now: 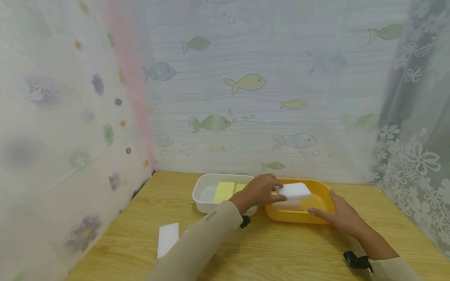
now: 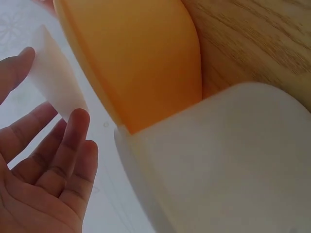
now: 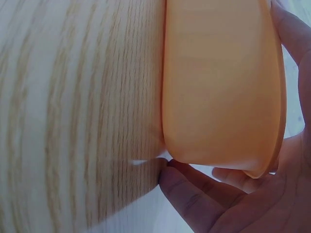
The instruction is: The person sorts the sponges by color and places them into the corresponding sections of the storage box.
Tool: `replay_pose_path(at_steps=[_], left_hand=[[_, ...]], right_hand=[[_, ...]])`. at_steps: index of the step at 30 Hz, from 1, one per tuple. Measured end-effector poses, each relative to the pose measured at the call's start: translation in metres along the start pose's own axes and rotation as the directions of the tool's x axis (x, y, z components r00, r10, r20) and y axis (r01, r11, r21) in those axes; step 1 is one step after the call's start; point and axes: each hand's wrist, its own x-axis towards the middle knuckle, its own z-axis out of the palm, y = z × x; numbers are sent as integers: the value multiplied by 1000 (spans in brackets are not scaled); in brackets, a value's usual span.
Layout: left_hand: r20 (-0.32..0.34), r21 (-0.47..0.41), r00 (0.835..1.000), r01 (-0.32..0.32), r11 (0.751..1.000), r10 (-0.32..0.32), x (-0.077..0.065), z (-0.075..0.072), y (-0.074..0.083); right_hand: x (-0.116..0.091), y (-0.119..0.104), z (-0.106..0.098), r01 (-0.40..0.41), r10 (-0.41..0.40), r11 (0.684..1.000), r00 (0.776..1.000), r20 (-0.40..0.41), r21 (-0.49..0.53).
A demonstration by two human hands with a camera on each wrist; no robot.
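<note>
My left hand (image 1: 261, 190) pinches a white sponge block (image 1: 296, 190) between thumb and fingers, over the orange plastic tub (image 1: 299, 217). In the left wrist view the block (image 2: 56, 73) is seen nearly edge-on, with the thumb on one side and fingertips on the other. My right hand (image 1: 342, 214) grips the tub's right end, thumb at the near rim. The right wrist view shows fingers (image 3: 192, 199) around the tub's corner. Another white block (image 1: 290, 205) lies inside the tub, partly hidden by the held one.
Left of the tub stands a white plastic container (image 1: 202, 205) with yellow sponges (image 1: 225, 191) inside, partly behind my left hand. A white block (image 1: 168, 239) lies on the wooden table (image 1: 281, 249); something white beside it is mostly hidden by my left sleeve. Patterned curtains (image 1: 246, 97) surround the table.
</note>
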Motion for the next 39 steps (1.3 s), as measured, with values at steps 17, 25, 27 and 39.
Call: replay_pose_path(at_steps=[17, 25, 27, 39], left_hand=[[6, -18, 1000, 1, 1000, -1, 36, 31, 18], [46, -41, 998, 53, 998, -51, 48, 40, 36], [57, -35, 996, 66, 997, -64, 49, 41, 39], [100, -11, 992, 82, 997, -80, 47, 38, 47]], right_hand=[[3, 1, 1, 38, -38, 998, 999, -12, 41], [3, 2, 3, 142, -136, 985, 989, -61, 100], [4, 1, 3, 153, -146, 982, 987, -63, 110], [5, 3, 3, 176, -166, 980, 981, -103, 91]])
